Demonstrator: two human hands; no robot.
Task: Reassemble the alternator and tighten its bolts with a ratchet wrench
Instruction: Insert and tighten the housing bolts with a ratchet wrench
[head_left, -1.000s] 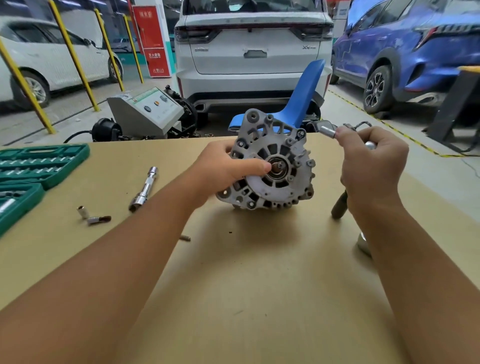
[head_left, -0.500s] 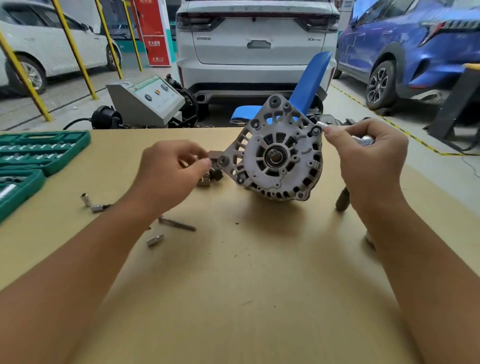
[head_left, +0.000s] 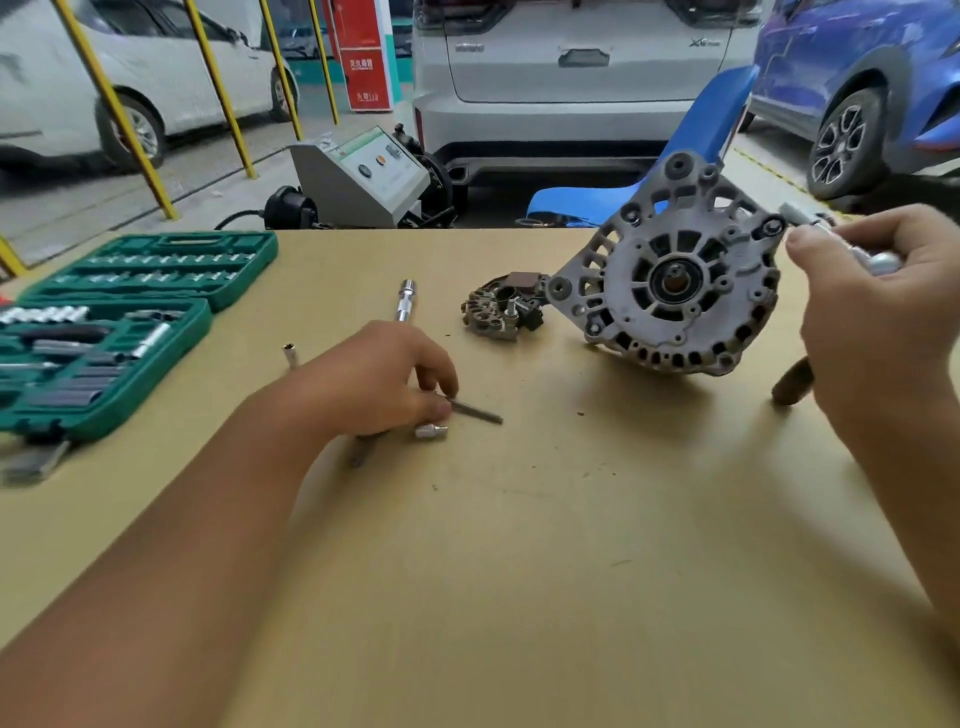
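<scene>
Smooth tan tabletop (head_left: 519, 597), ribbed cast-metal alternator (head_left: 670, 280)

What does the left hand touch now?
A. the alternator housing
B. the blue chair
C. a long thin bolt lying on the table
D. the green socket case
C: the left hand pinches the long thin bolt against the table, apart from the alternator housing.

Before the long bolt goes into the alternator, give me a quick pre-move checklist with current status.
1. Left hand pinches the long bolt: ok.
2. Right hand holds the ratchet wrench: ok.
3. Socket sits on a housing bolt of the alternator: cannot tell.
4. Alternator steadied by a hand: not ok, it stands on edge.
5. Rectifier plate fitted: not ok, it lies beside the housing.
</scene>
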